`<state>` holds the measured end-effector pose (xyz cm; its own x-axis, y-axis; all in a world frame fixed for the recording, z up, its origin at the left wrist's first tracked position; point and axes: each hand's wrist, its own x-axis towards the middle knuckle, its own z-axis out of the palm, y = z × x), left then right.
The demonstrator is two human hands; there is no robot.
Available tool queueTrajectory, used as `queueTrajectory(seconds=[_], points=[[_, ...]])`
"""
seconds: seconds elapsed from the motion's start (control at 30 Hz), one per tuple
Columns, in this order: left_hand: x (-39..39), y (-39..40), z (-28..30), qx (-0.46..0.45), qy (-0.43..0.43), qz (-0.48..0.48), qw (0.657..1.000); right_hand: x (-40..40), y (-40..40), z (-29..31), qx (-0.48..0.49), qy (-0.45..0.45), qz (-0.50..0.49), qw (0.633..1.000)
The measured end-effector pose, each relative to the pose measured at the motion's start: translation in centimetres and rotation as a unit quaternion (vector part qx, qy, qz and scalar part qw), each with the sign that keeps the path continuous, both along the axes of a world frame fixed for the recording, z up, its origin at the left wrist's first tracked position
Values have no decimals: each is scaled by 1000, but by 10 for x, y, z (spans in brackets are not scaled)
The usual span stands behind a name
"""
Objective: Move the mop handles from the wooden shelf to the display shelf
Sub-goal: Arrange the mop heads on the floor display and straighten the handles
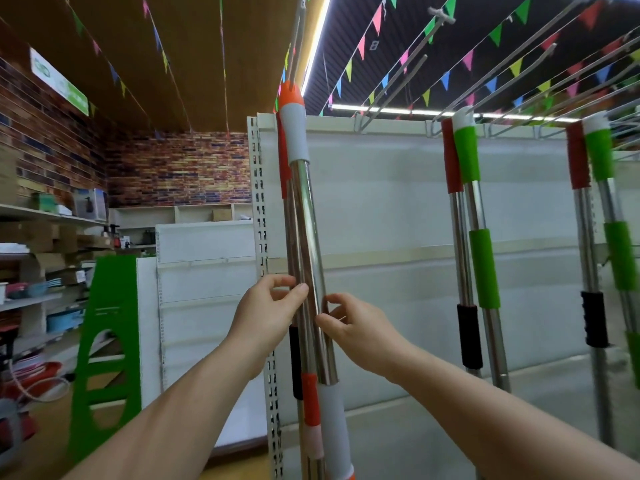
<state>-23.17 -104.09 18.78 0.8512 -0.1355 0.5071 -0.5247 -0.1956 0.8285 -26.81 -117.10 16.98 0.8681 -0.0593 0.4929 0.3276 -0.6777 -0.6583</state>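
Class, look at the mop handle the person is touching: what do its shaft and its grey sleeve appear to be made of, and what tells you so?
The mop handle's shaft looks like polished metal, probably steel or chrome-plated: it mirrors the room in bright streaks. The grey sleeve with its orange cap looks like matte plastic or rubber: dull, even colour, no reflections.

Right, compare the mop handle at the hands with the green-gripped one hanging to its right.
The orange-capped handle has grey sleeves; the green-gripped handle has green sleeves under a white cap. The orange-capped handle is touched by the left hand and right hand; the green-gripped handle hangs untouched. Both have shiny metal shafts and hang from the display shelf.
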Motion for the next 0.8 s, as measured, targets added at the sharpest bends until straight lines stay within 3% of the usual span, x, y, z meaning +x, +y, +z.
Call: queueTrajectory(seconds=[0.37,0.8], points=[[1,13,-29,-12,30,-31,999,-14,-2,-29,-3,39,-54,998],[-17,30,-121,28,115,8,993,-39,-20,-115,26,131,-132,982]])
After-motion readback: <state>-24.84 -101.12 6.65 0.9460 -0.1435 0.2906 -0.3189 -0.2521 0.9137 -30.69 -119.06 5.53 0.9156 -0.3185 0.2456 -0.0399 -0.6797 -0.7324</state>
